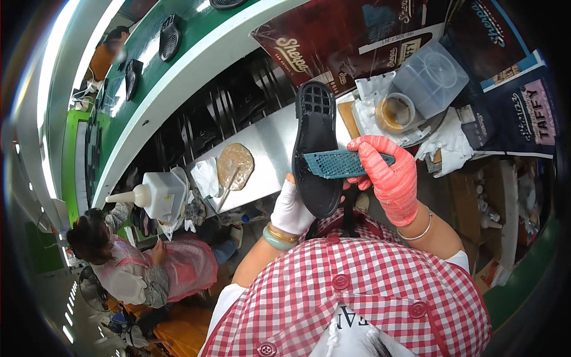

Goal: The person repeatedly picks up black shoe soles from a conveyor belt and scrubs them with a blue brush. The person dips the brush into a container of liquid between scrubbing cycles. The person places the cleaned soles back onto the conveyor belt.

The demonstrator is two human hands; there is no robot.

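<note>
Likely a shoe factory line, green conveyor [196,27] carrying black soles [169,37], glue pot [395,113], seated co-worker [143,268]

A black shoe sole [315,156] was held by a left hand [291,209] gloved in white, and a teal gridded insert [336,163] by a right hand [386,175] gloved in coral red. A red-and-white checked apron [351,297] was worn. A green conveyor belt [196,30] edged in white was seen, and a white glue bottle [157,194]
</note>
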